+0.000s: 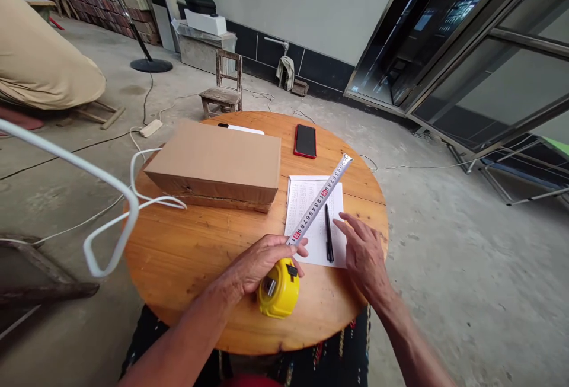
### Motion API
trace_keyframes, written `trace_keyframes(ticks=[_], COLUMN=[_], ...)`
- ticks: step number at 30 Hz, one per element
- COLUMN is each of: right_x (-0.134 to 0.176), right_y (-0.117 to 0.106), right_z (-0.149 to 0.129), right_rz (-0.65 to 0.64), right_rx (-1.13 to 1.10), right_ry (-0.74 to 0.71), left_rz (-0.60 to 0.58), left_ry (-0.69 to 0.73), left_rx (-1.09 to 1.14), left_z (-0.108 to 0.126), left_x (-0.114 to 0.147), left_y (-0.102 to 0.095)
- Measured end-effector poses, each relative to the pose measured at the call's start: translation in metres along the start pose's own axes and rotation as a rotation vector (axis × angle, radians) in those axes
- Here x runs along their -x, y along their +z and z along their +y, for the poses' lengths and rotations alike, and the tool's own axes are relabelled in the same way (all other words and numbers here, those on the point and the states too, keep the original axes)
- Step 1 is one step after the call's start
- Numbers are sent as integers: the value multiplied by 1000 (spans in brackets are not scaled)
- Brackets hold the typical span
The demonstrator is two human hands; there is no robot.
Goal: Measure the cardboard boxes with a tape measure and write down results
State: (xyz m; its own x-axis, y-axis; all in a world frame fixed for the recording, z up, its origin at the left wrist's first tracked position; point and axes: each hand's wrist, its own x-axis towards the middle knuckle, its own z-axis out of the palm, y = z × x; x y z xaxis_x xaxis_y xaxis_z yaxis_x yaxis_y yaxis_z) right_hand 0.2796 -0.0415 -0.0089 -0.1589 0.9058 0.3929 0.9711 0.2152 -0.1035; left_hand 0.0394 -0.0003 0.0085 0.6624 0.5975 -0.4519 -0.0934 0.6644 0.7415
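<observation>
My left hand (275,250) is closed around the blade of a tape measure just above its yellow case (279,289). The silver blade (317,203) sticks out up and to the right, over a printed sheet of paper (306,197). On the sheet lies a black pen (328,233). My right hand (363,250) is at the paper's right edge, fingers stretched out and apart, holding nothing. Its fingertips are close to the pen, without gripping it.
A cardboard box (217,162) sits on the left of the round wooden table (200,250). Behind the paper lies a phone with a red edge (304,141). A white bent tube (106,179) crosses the left side. Beyond the table stands a small wooden chair (222,93).
</observation>
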Motion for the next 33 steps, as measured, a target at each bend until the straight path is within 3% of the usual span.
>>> trace_keyframes(ticks=[6, 10, 23, 33], right_x=[58, 77, 87, 61], right_y=[3, 10, -2, -2], right_z=[-12, -22, -31, -59], right_rz=[155, 217, 249, 220], right_rx=[-189, -214, -200, -265], right_ry=[146, 182, 239, 124], left_rz=[-20, -58, -41, 118], left_ry=[34, 45, 137, 132], left_rx=[-26, -12, 164, 116], left_z=[-3, -3, 12, -5], left_x=[-1, 1, 18, 69], left_y=[-3, -6, -9, -28])
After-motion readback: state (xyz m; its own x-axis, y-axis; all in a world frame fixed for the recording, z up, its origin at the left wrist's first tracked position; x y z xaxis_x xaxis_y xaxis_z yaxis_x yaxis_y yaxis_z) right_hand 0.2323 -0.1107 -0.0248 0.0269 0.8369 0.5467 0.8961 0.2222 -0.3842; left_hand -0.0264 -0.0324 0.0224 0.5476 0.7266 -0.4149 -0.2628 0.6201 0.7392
